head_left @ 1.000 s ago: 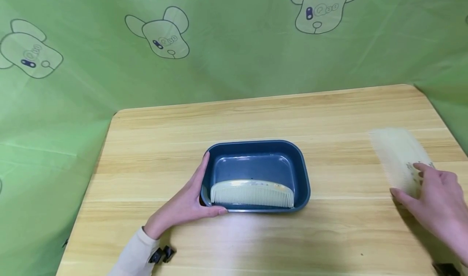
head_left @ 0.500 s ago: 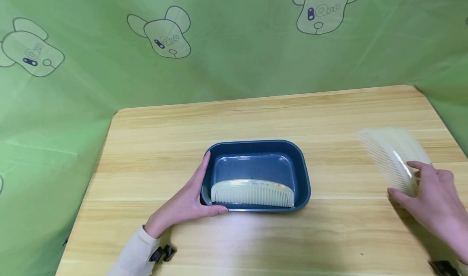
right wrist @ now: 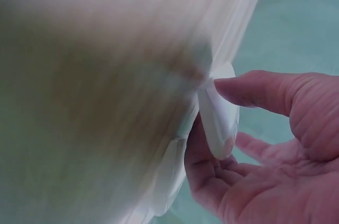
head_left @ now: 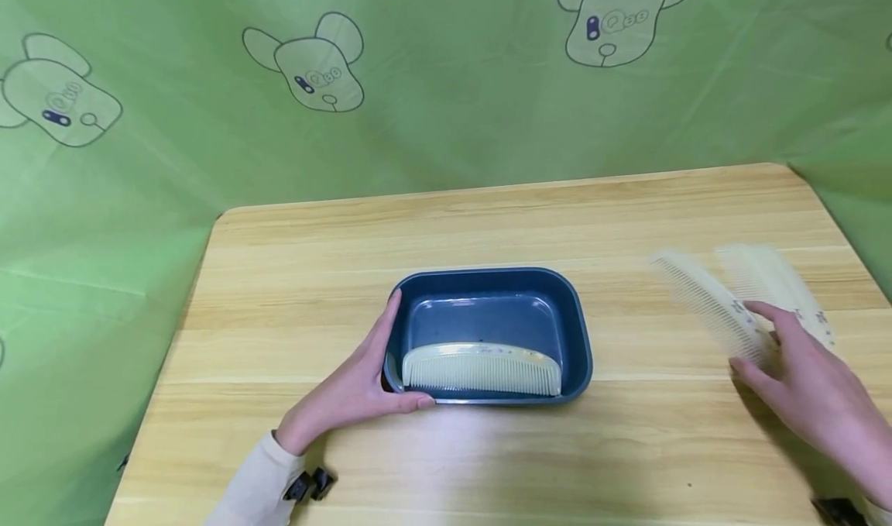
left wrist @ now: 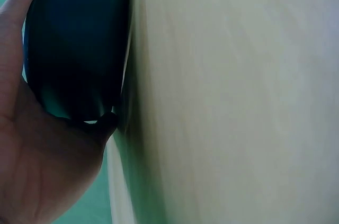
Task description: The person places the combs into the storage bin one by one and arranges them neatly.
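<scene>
A blue rectangular tray sits mid-table, with a pale, fine-toothed comb lying along its near side. My left hand holds the tray's left end, thumb along the near rim and fingers at the left wall. At the right, my right hand pinches a second pale comb between thumb and fingers, its teeth facing left. Just behind it lies another pale comb, partly hidden by the hand. In the right wrist view, the pinched comb stands apart from the comb on the table.
The wooden table has rounded far corners. Behind it hangs a green cloth printed with cartoon animal heads. Bare tabletop lies between the tray and the right-hand combs.
My right hand has drawn its comb leftward, away from the comb behind it, which was largely overlapped before. My left hand and the tray have stayed still.
</scene>
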Motion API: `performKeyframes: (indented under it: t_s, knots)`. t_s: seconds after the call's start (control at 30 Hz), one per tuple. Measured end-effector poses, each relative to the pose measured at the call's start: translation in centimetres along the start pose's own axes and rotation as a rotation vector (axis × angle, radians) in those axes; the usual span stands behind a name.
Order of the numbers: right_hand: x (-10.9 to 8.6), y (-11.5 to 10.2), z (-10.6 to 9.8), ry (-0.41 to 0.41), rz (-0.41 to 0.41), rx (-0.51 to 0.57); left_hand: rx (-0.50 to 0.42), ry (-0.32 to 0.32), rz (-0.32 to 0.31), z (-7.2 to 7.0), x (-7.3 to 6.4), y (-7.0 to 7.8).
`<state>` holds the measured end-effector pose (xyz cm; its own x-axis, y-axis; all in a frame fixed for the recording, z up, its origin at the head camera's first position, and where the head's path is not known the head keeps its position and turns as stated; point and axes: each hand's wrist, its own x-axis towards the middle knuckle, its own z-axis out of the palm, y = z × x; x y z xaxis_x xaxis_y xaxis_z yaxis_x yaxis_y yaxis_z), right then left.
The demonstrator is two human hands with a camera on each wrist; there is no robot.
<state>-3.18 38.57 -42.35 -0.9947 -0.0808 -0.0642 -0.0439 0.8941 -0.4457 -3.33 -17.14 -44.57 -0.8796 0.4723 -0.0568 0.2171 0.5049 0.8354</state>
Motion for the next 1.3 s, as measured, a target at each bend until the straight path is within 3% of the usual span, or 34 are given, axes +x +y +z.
performKeyframes:
  t_s: [0.13,0.43,0.83,1.07,1.3]
  knots:
    - [-0.1,0.0,0.0,0.005,-0.047,0.043,-0.005,-0.002,-0.003,0.1,0.0,0.0]
    - [-0.3,-0.3,0.2,0.095,-0.143,0.139,-0.014,-0.004,-0.01,0.3,0.2,0.1]
    - [-0.1,-1.1,0.0,0.082,-0.091,0.416,-0.027,0.002,-0.006,0.3,0.2,0.1]
    - [0.4,-1.7,-0.6,0.067,-0.101,0.488,-0.027,0.006,-0.006,0.3,0.1,0.1]
    - [0.4,-2.6,-0.8,0.004,-0.041,0.556,-0.019,0.007,0.003,0.2,0.0,0.1]
